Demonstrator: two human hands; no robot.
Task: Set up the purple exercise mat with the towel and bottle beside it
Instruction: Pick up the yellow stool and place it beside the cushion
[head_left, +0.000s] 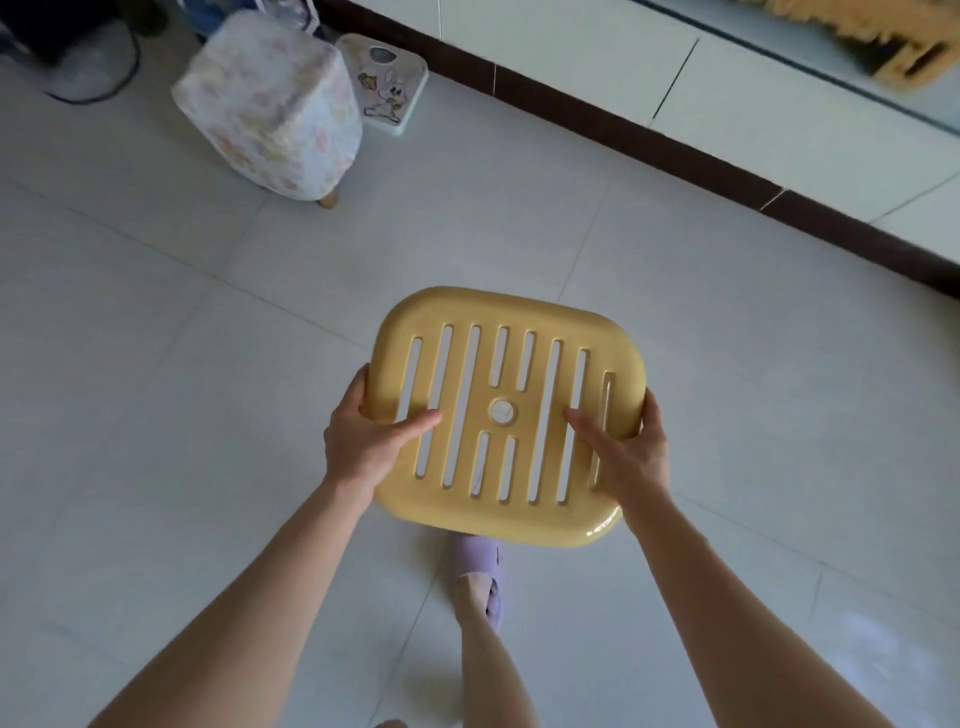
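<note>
Two rims of the yellow stool (506, 374) are clamped: left grip (363, 441) one side, right grip (631, 452) opposite. Advised: carry level, park at the wall edge of the floor (156, 364).

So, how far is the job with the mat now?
Nothing looks done yet: no mat, towel or bottle shows in this view. In hand: the left hand and right hand grip a yellow stool by its sides, above the tiled floor. Left to do: lay out the mat, then put the towel and bottle beside it.
</note>
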